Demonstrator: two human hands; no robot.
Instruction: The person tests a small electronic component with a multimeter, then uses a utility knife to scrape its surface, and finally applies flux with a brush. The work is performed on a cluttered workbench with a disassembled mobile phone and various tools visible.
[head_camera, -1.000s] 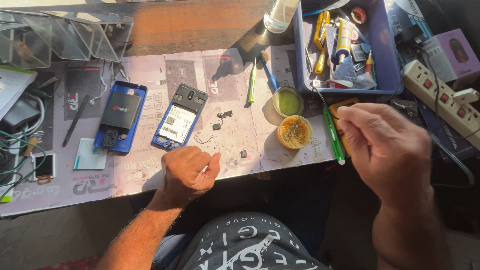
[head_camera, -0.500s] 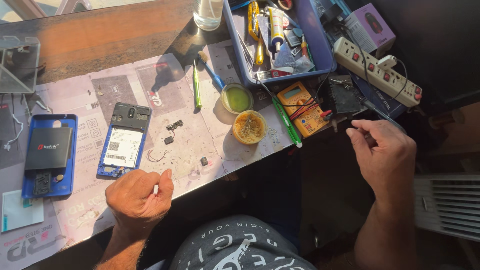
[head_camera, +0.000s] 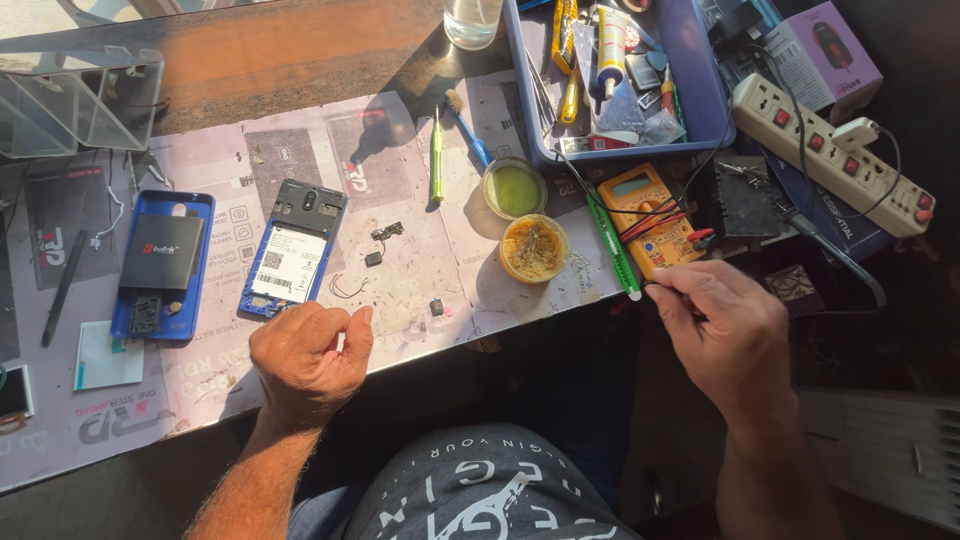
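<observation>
Thin wire lies level, pinched by right hand; left hand loosely fisted, empty

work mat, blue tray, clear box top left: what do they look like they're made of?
Work mat: looks like thin rubber or silicone, matte grey-lilac with printed outlines, scuffed and dusty. Blue tray: probably moulded plastic, smooth with a slight sheen and a rounded rim. Clear box: transparent rigid plastic or acrylic; the desk shows through it and its edges catch the light.

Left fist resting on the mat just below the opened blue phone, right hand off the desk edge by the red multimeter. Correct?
Not quite: the multimeter is yellow, not red, as the head view shows. The left hand is fisted below the opened blue phone; the right hand is off the edge.
</observation>
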